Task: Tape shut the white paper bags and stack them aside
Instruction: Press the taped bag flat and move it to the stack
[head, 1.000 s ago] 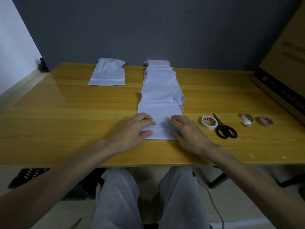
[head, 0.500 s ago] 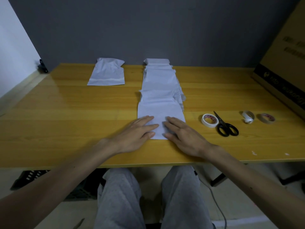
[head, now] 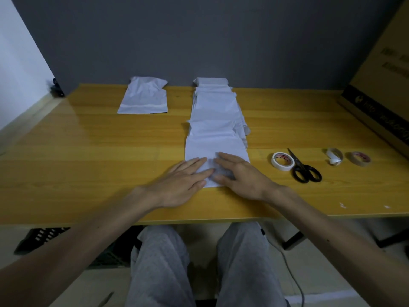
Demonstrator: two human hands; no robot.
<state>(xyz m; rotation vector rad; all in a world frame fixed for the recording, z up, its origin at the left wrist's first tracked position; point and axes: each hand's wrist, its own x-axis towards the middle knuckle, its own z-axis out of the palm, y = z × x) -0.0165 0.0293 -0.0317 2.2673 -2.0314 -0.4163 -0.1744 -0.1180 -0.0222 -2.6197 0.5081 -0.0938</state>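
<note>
Right of centre lay a white tape roll (head: 282,161) with black scissors (head: 306,171) just beside it, then a small white roll (head: 334,156) and a brown tape roll (head: 360,159). A cardboard box (head: 387,74) filled the right edge. The left hand (head: 181,185) and right hand (head: 241,176) pressed flat, fingers straight, covering the near end of the nearest bag (head: 214,149) at centre, which headed an overlapping row of bags (head: 213,107). A single bag (head: 143,98) lay upper left. All sat on a wooden table (head: 88,162) before a grey wall (head: 199,41).

The table (head: 88,162) bears paper bags (head: 215,134), tape (head: 282,161) and scissors (head: 306,172).
</note>
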